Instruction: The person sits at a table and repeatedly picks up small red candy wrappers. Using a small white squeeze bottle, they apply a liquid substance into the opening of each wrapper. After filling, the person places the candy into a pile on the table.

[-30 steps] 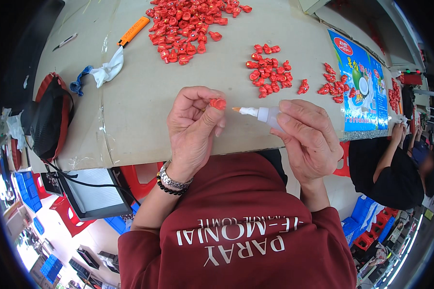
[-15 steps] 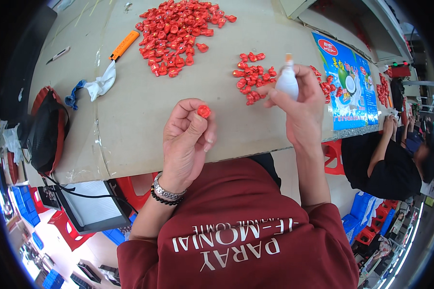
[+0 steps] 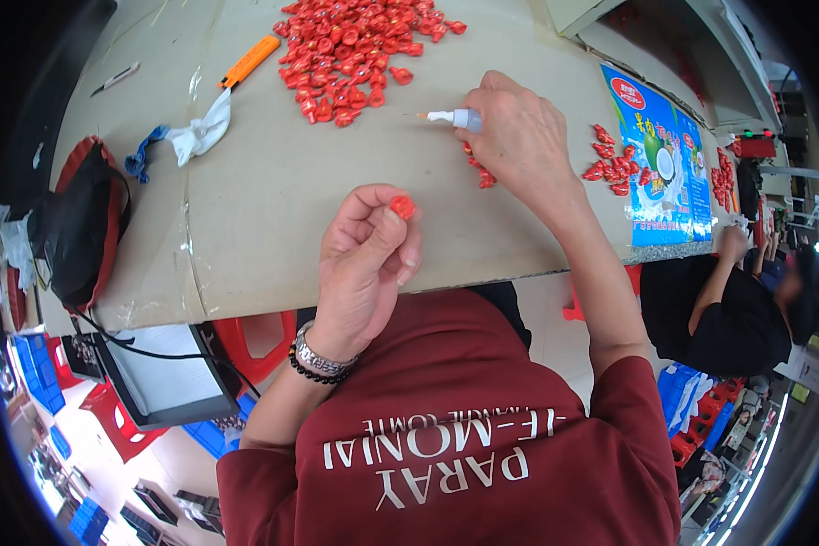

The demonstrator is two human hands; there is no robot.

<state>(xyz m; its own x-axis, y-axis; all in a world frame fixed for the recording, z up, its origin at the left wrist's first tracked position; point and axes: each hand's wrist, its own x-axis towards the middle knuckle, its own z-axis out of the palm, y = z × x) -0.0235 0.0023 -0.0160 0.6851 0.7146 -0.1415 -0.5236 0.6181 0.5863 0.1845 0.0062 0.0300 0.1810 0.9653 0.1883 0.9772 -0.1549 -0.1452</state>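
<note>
Left hand (image 3: 369,255): fingers pinched on red piece (image 3: 402,207). Right hand (image 3: 521,136): fingers closed round bottle (image 3: 469,119); oversqueezing could drip liquid onto table (image 3: 255,200) beneath them.

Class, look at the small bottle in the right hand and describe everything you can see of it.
The bottle is pale and looks like translucent plastic. Its front narrows to a white nozzle with an orange-tan tip. Gripped by the right hand, it appears roughly level over the table, nozzle pointing left and seemingly touching nothing. The hand hides most of its body, so its contents cannot be told.
</note>
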